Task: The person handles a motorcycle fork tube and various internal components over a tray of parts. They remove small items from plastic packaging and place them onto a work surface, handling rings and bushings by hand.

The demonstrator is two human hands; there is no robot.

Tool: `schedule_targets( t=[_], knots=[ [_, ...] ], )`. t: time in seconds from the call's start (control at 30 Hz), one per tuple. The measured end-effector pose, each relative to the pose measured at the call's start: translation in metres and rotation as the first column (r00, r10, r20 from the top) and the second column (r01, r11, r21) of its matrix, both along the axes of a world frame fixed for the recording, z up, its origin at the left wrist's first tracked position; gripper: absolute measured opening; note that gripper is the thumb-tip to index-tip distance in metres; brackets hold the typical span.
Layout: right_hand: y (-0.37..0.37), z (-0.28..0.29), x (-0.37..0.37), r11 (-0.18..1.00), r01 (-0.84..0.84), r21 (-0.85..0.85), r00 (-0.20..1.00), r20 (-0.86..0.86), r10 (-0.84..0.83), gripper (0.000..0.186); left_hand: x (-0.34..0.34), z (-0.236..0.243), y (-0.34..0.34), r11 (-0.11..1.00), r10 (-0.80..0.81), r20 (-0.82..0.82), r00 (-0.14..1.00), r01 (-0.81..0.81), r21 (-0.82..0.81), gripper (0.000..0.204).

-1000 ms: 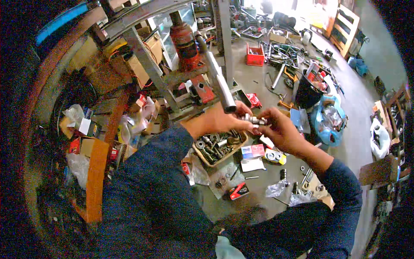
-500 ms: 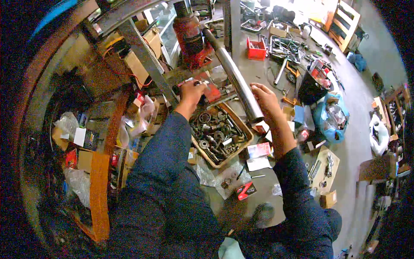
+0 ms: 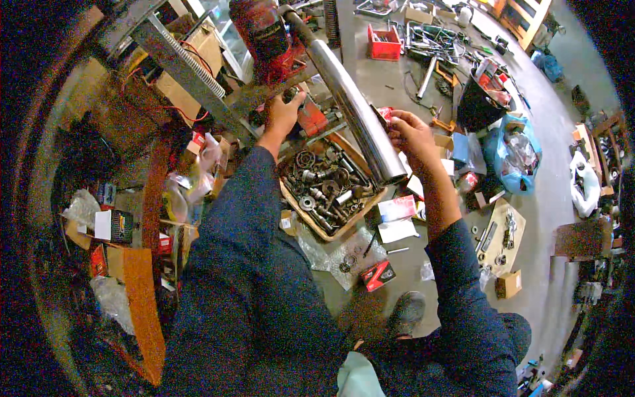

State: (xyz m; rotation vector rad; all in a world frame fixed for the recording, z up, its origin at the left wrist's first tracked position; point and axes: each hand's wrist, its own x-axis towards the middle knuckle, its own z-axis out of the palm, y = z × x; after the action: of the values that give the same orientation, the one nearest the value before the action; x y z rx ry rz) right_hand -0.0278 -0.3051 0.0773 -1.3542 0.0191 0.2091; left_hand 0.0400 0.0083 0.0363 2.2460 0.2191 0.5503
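My left hand (image 3: 283, 120) is closed round a small dark metal piece beside the red metal block (image 3: 311, 121) under the press; its fingers hide most of that piece. My right hand (image 3: 411, 135) is just right of a long shiny steel tube (image 3: 357, 109), fingers curled together. A small red thing (image 3: 385, 114) shows at its fingertips, partly behind the tube, too little to name. The tube slants from the red bottle jack (image 3: 264, 36) down toward me. Below it lies a tray (image 3: 329, 235) full of greasy gears, shafts and rings.
A steel press post (image 3: 188, 66) rises at left. On the floor lie a red and black box (image 3: 378, 276), bubble wrap, and a cardboard sheet (image 3: 496, 248) with metal parts. Farther right are a black bucket (image 3: 477, 109), a blue bag (image 3: 519, 159) and a red bin (image 3: 385, 45).
The whole view has shifted, so the press and tray appear farther up and left. My right hand's fingers have curled in, and a red thing now shows at their tips.
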Motion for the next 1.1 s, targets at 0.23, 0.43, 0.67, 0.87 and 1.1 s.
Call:
schedule_targets(
  t=[0.23, 0.43, 0.67, 0.87, 1.1],
  knots=[
    [0.035, -0.029, 0.010, 0.949, -0.104, -0.296, 0.970, 0.180, 0.163, 0.031, -0.003, 0.000, 0.019, 0.951, -0.309, -0.019, 0.951, 0.309, -0.024, 0.046],
    [0.115, -0.031, -0.007, 0.822, 0.265, -0.504, 0.738, 0.655, 0.163, 0.025, -0.017, 0.002, 0.058, 0.975, -0.086, -0.008, 0.996, 0.086, 0.206, 0.040],
    [0.145, -0.117, 0.077, 0.596, 0.460, -0.658, 0.655, 0.705, 0.273, 0.029, -0.029, 0.060, -0.021, 0.907, -0.270, -0.191, 0.944, 0.316, 0.277, 0.028],
    [0.161, -0.113, 0.076, 0.570, 0.455, -0.684, 0.664, 0.687, 0.294, 0.032, -0.018, 0.032, 0.008, 0.903, -0.288, -0.066, 0.955, 0.294, 0.312, 0.030],
    [0.159, -0.114, 0.089, 0.543, 0.473, -0.694, 0.667, 0.685, 0.294, 0.039, -0.010, 0.027, -0.001, 0.885, -0.252, -0.108, 0.962, 0.274, 0.377, 0.039]
  ],
)
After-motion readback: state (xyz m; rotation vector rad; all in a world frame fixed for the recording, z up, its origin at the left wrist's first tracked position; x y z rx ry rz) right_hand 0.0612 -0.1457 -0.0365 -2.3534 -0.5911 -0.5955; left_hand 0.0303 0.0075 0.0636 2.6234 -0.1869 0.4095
